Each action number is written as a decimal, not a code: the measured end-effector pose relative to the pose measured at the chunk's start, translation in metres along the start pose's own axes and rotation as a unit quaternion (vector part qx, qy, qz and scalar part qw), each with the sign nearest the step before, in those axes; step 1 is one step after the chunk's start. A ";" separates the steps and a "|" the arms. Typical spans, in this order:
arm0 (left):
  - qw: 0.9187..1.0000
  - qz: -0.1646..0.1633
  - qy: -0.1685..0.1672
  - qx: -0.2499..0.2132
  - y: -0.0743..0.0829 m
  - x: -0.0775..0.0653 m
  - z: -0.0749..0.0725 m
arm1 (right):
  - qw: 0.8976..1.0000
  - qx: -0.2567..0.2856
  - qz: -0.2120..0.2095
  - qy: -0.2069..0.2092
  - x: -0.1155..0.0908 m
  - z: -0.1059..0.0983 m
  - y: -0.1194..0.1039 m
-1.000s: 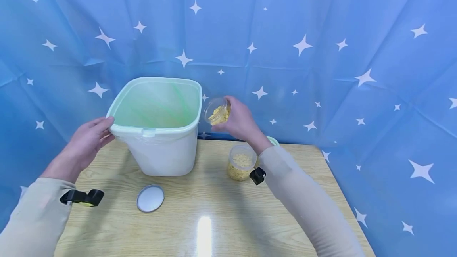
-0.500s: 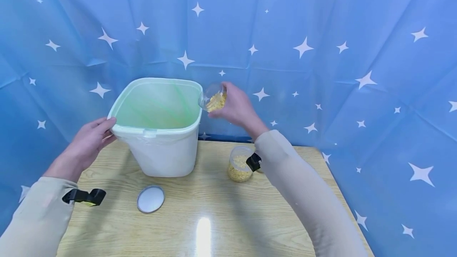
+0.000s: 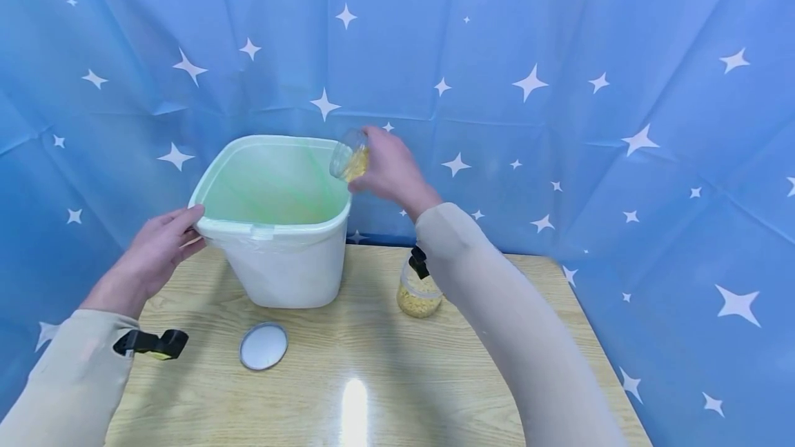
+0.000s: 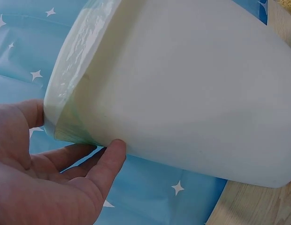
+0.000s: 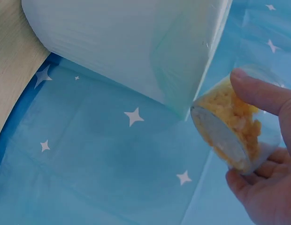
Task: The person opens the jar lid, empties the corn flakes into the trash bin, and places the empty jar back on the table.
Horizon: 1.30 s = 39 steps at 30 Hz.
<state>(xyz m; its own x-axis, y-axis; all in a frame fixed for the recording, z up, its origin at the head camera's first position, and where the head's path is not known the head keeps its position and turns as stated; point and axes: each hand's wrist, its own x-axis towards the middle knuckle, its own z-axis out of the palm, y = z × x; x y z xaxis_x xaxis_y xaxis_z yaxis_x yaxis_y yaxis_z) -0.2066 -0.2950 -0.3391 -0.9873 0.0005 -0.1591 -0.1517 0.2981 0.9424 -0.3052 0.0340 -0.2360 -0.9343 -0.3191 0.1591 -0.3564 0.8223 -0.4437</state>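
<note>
A white trash bin (image 3: 286,267) with a pale green rim and a thin clear-green liner stands at the back left of the table. My left hand (image 3: 152,254) grips its front left corner, thumb at the rim and fingers below against the wall, as the left wrist view shows on the bin (image 4: 192,84). My right hand (image 3: 394,167) holds a clear jar (image 3: 350,155) partly filled with yellow pieces. The jar is tilted on its side, mouth over the bin's right rim. In the right wrist view the pieces in the jar (image 5: 232,124) lie towards its base.
Another clear jar (image 3: 418,302) of pale yellow flakes stands on the wooden table (image 3: 310,392), partly behind my right sleeve. A round silvery lid (image 3: 263,346) lies in front of the bin. A blue curtain (image 3: 472,54) with white stars hangs behind and at both sides.
My right hand has moved left and slightly up with the tilted jar, from beside the bin to over its right rim. My left hand keeps its grip on the bin.
</note>
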 end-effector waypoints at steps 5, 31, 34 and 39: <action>1.000 -0.004 0.004 -0.003 -0.001 0.001 0.001 | 0.999 -0.040 -0.010 -0.009 0.006 0.001 -0.007; 1.000 -0.006 0.007 0.006 -0.003 0.001 0.004 | 0.984 -0.171 -0.056 -0.004 0.011 0.015 -0.025; 1.000 -0.005 0.007 0.004 -0.002 0.000 0.005 | 0.981 -0.185 -0.058 -0.002 0.011 0.015 -0.026; 1.000 -0.005 0.013 0.004 -0.002 0.000 0.005 | 0.975 -0.210 -0.069 0.003 0.009 0.016 -0.027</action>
<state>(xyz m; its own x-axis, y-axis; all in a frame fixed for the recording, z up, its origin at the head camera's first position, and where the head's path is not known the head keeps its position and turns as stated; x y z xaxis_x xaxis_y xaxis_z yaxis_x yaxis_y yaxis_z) -0.2058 -0.2907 -0.3429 -0.9867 -0.0276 -0.1605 -0.1612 0.3054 0.9385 -0.3041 0.0009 -0.2365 -0.8768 -0.4388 0.1966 -0.4507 0.8925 -0.0183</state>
